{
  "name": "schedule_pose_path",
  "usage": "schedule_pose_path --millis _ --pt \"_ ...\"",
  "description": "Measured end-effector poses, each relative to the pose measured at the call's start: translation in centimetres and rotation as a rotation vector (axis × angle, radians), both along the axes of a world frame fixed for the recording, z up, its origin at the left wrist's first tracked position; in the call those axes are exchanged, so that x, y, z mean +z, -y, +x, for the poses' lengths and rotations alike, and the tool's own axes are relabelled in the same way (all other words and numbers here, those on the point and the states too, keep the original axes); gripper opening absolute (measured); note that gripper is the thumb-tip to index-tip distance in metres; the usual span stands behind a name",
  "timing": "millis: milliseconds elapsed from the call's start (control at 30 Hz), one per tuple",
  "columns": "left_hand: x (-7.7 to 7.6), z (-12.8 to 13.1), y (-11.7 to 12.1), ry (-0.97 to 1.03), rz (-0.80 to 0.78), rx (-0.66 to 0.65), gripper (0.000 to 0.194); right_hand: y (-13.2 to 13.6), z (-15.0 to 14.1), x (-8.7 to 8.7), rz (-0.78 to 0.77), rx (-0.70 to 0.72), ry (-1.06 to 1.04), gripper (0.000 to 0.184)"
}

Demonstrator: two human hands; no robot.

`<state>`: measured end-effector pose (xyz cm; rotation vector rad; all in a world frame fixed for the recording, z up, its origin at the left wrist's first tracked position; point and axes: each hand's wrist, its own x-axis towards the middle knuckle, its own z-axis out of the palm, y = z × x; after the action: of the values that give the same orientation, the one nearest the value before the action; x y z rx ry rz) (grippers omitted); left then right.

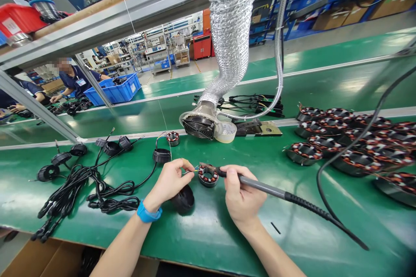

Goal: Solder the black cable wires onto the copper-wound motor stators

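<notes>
A person's left hand [167, 181] and right hand [243, 194] worked over a green bench [214, 242]. Between them, slightly nearer the left hand, lay a wound motor stator [208, 176] with reddish-copper windings. The left hand was closed in a pinch, holding a thin wire [187, 172] whose far end led toward the stator. The right hand gripped a soldering iron [260, 187] like a pen. Its long axis ran from the near right toward the far left, and its tip reached over the stator's far rim. A blue wrist strap [149, 212] circled the left wrist. A black round housing [183, 198] sat just below the left hand, and black cable harnesses [73, 192] lay to the left. Rows of stators [351, 145] filled the right. No writing could be read.
</notes>
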<state>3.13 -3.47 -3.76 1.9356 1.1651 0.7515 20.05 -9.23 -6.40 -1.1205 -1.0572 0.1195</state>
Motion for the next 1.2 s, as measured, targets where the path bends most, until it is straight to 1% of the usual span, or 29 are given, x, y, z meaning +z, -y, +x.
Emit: schedule_pose_path --millis 100,133,267,367,433,533,633,733,800,967,1067,1200 --pt "-0.1 -0.2 -0.3 0.075 -0.118 0.009 0.027 -0.2 0.0 -0.4 -0.035 0.039 0.027 0.017" --pt "-0.2 -0.2 -0.4 0.086 -0.141 0.017 0.029 -0.2 0.0 -0.5 -0.045 0.051 0.049 0.016" --pt "-0.1 -0.1 -0.6 0.081 -0.195 0.038 0.02 -0.4 -0.2 -0.3 -0.043 0.127 0.147 0.014" --pt "0.0 0.2 -0.5 0.051 -0.216 0.039 0.014 -0.7 -0.5 -0.3 -0.044 0.195 0.241 0.019" --pt "0.1 0.3 -0.5 0.013 -0.208 0.023 0.012 -0.9 -0.6 -0.5 -0.074 0.234 0.282 0.025" --pt "0.0 0.4 -0.5 -0.011 -0.21 -0.017 0.016 -1.2 -0.7 -0.9 -0.128 0.272 0.295 0.034" --pt "-0.1 0.2 -0.7 0.035 -0.302 -0.059 0.021 -1.2 -0.8 -1.1 -0.144 0.285 0.289 0.037" --pt "-0.4 -0.1 -1.0 0.103 -0.387 -0.095 0.025 -1.0 -0.8 -0.9 -0.123 0.321 0.289 0.039" --pt "-0.7 -0.2 -1.0 0.122 -0.382 -0.115 0.026 -1.0 -1.0 -0.8 -0.11 0.364 0.304 0.041" --pt "-1.0 0.0 -0.6 0.132 -0.328 -0.129 0.019 -1.6 -1.4 -0.6 -0.111 0.453 0.352 0.042" --pt "-0.8 0.2 -0.2 0.105 -0.285 -0.099 0.019 -1.9 -1.6 -0.8 -0.098 0.457 0.381 0.042" --pt "0.0 0.2 0.3 0.032 -0.203 -0.042 0.015 -2.0 -1.6 -1.3 -0.077 0.454 0.422 0.042"
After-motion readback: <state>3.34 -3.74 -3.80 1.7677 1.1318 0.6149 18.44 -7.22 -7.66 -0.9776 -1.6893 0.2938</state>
